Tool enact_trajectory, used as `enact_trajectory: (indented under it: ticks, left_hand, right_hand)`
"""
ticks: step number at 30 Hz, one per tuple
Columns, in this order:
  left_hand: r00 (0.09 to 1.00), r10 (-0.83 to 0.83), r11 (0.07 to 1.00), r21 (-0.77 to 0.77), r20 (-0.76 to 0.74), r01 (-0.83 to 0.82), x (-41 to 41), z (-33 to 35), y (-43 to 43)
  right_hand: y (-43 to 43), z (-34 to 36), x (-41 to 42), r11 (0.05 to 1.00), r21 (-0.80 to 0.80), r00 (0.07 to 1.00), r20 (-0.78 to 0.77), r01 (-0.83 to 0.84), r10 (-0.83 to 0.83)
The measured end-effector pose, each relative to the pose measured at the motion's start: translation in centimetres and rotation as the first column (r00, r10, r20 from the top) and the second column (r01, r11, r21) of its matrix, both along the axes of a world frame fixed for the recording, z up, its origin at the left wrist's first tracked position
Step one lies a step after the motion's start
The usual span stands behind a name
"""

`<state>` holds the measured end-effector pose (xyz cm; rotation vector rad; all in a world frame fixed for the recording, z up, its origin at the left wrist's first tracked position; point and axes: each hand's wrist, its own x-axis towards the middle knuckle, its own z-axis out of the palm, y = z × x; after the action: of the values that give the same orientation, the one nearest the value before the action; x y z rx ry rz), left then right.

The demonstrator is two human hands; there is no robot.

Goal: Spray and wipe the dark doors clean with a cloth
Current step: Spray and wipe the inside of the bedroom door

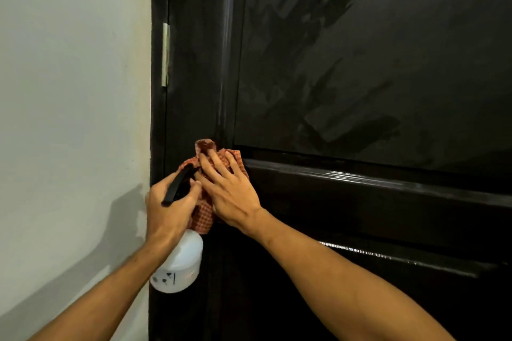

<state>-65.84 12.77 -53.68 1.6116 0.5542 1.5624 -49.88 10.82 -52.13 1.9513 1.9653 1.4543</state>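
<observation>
Cloth lies under flat right hand on door, left hand at 8 o'clock grips spray bottle; unpinched cloth may slip.

A home interior: a dark panelled door hinged beside a plain painted wall.

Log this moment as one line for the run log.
step: wiping | left hand: grips spray bottle | right hand: presses cloth flat on dark door | upper panel: streaky
</observation>
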Motion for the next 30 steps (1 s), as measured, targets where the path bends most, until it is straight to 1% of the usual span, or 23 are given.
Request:
enact_trajectory:
  ticks: [3,5,6,9,12,15,17,19,20,21,22,24,25,26,27,30]
  left_hand:
    - [0.998,0.004,1.0,-0.007,-0.06,-0.004,0.5,1.1,-0.4]
    - [0.993,-0.024,1.0,-0.02,-0.112,0.022,1.5,2.0,-1.5]
    - [0.989,-0.052,0.998,-0.035,-0.142,0.047,2.6,2.4,-2.4]
    - [0.969,-0.147,0.987,-0.089,-0.197,0.131,5.0,3.4,-5.5]
    - [0.943,-0.238,0.969,-0.115,-0.231,0.217,7.7,4.5,-9.3]
    - [0.918,-0.311,0.95,-0.116,-0.246,0.291,10.6,5.7,-13.1]
    - [0.9,-0.362,0.932,-0.128,-0.241,0.34,12.7,6.8,-15.6]
    - [0.879,-0.412,0.91,-0.146,-0.238,0.387,14.3,7.8,-18.1]
    - [0.869,-0.431,0.902,-0.149,-0.242,0.406,15.1,8.2,-19.3]
    - [0.862,-0.444,0.895,-0.154,-0.243,0.418,15.9,8.7,-20.4]
    - [0.86,-0.452,0.891,-0.162,-0.238,0.424,16.6,9.2,-21.3]
    - [0.856,-0.469,0.882,-0.166,-0.219,0.441,17.6,10.2,-22.5]
    - [0.852,-0.48,0.876,-0.168,-0.21,0.452,17.9,10.8,-22.9]
    - [0.852,-0.483,0.874,-0.168,-0.203,0.456,18.0,11.4,-23.0]
    - [0.856,-0.479,0.876,-0.165,-0.195,0.453,17.8,12.1,-22.8]
    - [0.88,-0.442,0.895,-0.159,-0.172,0.418,16.3,13.9,-21.2]
  right_hand:
    - [-3.6,-0.3,2.5,0.997,0.076,0.998,-0.062,0.007,-0.002]
    - [-6.6,-0.3,4.3,0.992,0.115,0.994,-0.103,0.06,-0.048]
    - [-8.6,-0.3,5.5,0.987,0.126,0.99,-0.115,0.095,-0.081]
    - [-14.1,-0.1,8.9,0.969,0.202,0.983,-0.145,0.139,-0.111]
    - [-19.7,1.2,12.4,0.935,0.332,0.971,-0.233,0.126,-0.048]
    - [-25.6,1.9,15.2,0.876,0.444,0.941,-0.336,0.188,-0.032]
    - [-29.9,2.3,17.2,0.793,0.518,0.869,-0.493,0.321,-0.03]
    - [-33.7,2.6,19.0,0.638,0.579,0.764,-0.645,0.508,-0.023]
    - [-35.3,2.8,19.7,0.561,0.582,0.708,-0.706,0.589,-0.011]
    - [-36.5,3.1,20.2,0.493,0.574,0.657,-0.754,0.653,0.007]
    - [-37.2,3.4,20.5,0.446,0.563,0.616,-0.787,0.696,0.031]
    - [-37.3,4.3,20.3,0.392,0.55,0.569,-0.818,0.738,0.077]
    - [-37.0,4.7,20.1,0.389,0.547,0.561,-0.823,0.741,0.087]
    - [-36.3,5.2,19.8,0.408,0.548,0.567,-0.819,0.73,0.085]
    - [-35.4,5.9,19.3,0.452,0.549,0.588,-0.806,0.703,0.064]
    - [-31.7,8.1,17.7,0.658,0.519,0.697,-0.717,0.545,-0.011]
